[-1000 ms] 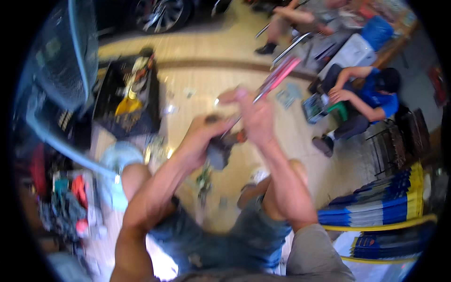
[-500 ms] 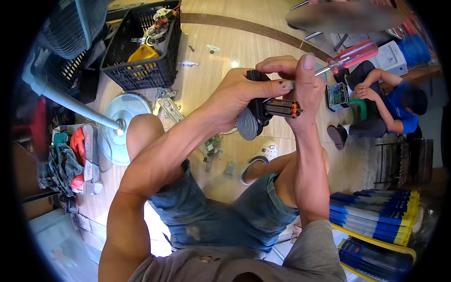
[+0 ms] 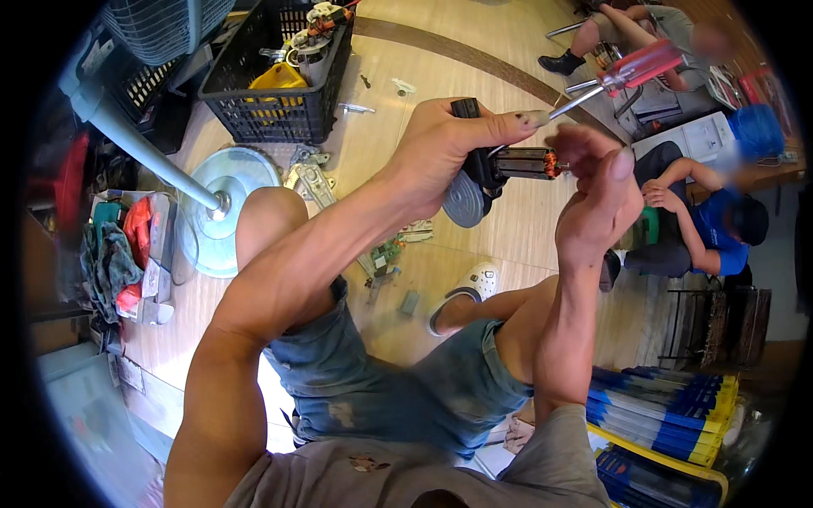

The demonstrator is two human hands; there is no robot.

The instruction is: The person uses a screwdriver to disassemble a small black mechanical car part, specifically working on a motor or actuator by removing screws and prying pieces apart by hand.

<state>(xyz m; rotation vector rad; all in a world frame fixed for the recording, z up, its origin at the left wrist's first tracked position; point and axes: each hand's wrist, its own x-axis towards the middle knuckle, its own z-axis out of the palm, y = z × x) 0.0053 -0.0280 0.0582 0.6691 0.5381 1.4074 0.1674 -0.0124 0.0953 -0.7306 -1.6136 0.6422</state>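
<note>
My left hand (image 3: pixel 453 135) is closed round a small motor's black housing (image 3: pixel 484 169), and a round grey disc-like part (image 3: pixel 466 201) hangs below it. Out of the housing toward the right sticks the armature (image 3: pixel 527 163), with copper windings at its end. Under my left thumb the same hand also pins a screwdriver (image 3: pixel 578 99); its shank slants up to a clear red handle. My right hand (image 3: pixel 599 195) is just right of the armature's shaft end, fingers bent and thumb apart. Nothing shows in it; whether a fingertip touches the shaft is unclear.
A black crate (image 3: pixel 279 110) of parts stands at the far left, beside a pale blue fan base (image 3: pixel 233 212). Metal parts (image 3: pixel 309 173) and a circuit board (image 3: pixel 385 256) lie on the floor. A seated person in blue (image 3: pixel 711 203) and another person (image 3: pixel 627 42) are at right.
My right hand has come away from behind the armature, moving right and down. My left hand, with motor and screwdriver, has shifted slightly right and up in the picture.
</note>
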